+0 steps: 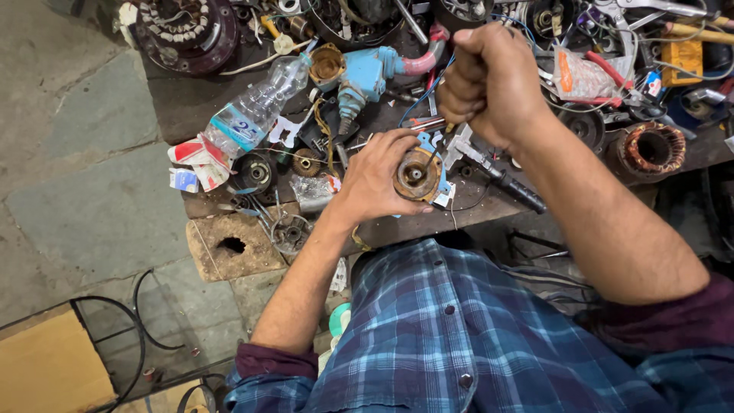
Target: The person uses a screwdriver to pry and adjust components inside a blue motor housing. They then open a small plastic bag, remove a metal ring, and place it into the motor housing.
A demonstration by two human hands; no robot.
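Note:
My left hand grips a small round rusty motor part with a blue plastic edge, held upright above the workbench's front edge. My right hand is a closed fist above it, wrapped around a thin tool whose shaft points down into the centre of the part. The tool's handle is hidden inside the fist.
The dark workbench is crowded: a clear plastic bottle, a blue pump body, a copper-wound stator, a large round stator, loose tools and wires. A wooden block with a hole sits at the bench corner. Stone floor lies left.

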